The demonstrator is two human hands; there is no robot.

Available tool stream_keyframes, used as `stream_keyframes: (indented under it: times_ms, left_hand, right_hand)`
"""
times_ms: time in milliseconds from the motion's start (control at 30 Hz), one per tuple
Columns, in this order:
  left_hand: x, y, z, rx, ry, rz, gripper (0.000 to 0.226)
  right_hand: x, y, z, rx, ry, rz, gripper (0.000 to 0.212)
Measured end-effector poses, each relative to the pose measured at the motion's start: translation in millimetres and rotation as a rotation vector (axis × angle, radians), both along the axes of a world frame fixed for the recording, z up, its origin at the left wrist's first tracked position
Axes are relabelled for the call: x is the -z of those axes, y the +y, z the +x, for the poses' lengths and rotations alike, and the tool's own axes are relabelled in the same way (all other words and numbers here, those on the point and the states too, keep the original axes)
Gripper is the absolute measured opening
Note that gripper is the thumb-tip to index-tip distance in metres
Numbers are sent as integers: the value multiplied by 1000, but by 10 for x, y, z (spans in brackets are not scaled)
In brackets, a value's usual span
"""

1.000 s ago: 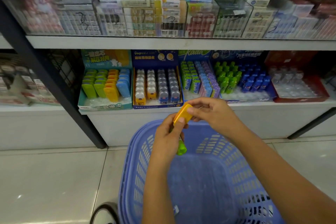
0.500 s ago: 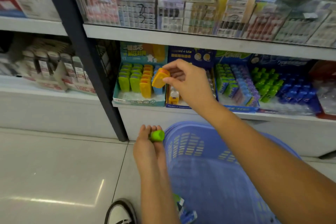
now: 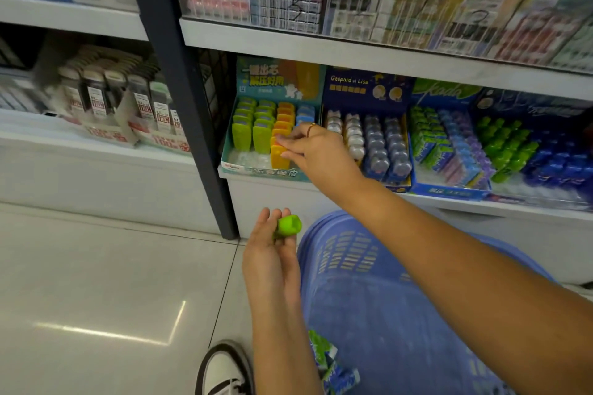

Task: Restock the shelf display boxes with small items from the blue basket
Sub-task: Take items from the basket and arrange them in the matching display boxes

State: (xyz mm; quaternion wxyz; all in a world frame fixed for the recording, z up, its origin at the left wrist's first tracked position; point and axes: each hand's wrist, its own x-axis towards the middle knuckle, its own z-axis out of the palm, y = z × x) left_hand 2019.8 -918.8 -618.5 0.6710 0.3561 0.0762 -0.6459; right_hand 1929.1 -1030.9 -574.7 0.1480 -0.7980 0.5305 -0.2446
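Observation:
A teal display box (image 3: pixel 244 167) on the low shelf holds rows of green, orange and blue upright items. My right hand (image 3: pixel 316 151) reaches into it, fingertips pinching an orange item (image 3: pixel 278 155) that stands at the front of the orange row. My left hand (image 3: pixel 269 253) hovers lower, over the floor beside the blue basket (image 3: pixel 359 292), and holds a green item (image 3: pixel 288 226) between its fingers. A few small green-and-blue packs (image 3: pixel 333 365) lie at the basket's left side.
A dark shelf post (image 3: pixel 179 80) stands just left of the teal box. To the right sit a navy box of capsules (image 3: pixel 369 144) and blue boxes of green, blue and purple items (image 3: pixel 475 151). My white shoe (image 3: pixel 224 372) is on the tiled floor.
My right hand carried the orange item from above the basket to the teal box and lowered it into the orange row. My left hand moved left of the basket with the green item.

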Motion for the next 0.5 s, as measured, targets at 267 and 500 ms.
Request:
stream_keyframes:
  times_ms: [267, 500]
  left_hand:
    - [12, 20, 1, 9, -134, -67, 29]
    - [-208, 64, -75, -6, -111, -136, 27]
  right_hand:
    - [-39, -63, 70, -99, 510, -206, 23]
    - [-194, 12, 119, -29, 440, -114, 15]
